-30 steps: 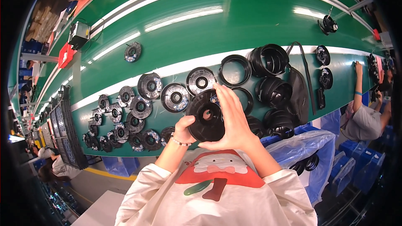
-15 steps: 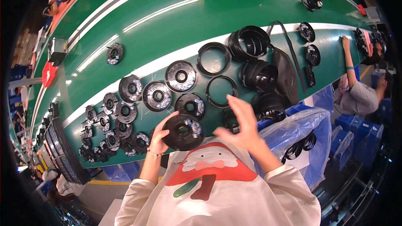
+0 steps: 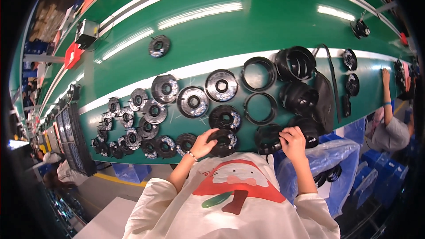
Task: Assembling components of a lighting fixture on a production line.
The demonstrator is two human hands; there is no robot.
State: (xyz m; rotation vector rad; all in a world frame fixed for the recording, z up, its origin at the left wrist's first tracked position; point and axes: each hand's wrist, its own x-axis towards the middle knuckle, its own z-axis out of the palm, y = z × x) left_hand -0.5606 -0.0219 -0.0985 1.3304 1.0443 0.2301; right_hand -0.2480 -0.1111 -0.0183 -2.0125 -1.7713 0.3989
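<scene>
At the near edge of the bench, my left hand (image 3: pixel 203 145) grips the left rim of a black round disc (image 3: pixel 224 149) with a hole in its middle and silvery-blue parts on its right side. A similar disc (image 3: pixel 217 116) lies just beyond, partly overlapped. To the right, my right hand (image 3: pixel 294 142) has its fingers closed on the right edge of a black ring (image 3: pixel 262 145). Whether that ring is lifted or rests on the bench, I cannot tell. Two thin black rings, a far one (image 3: pixel 244 78) and a nearer one (image 3: pixel 247 112), lie flat beyond my hands.
Several similar discs (image 3: pixel 192 102) spread leftward along the green bench (image 3: pixel 274 17). Stacked black rings (image 3: pixel 295 63) and a black bag-like piece (image 3: pixel 324 102) are at right. A plastic-lined blue bin (image 3: pixel 345 155) sits below. A co-worker's arm (image 3: pixel 387 93) reaches in at far right.
My right hand has gone from open and raised to closed on the black ring's edge. My left hand has brought its disc lower, toward the bench. The whole view has shifted.
</scene>
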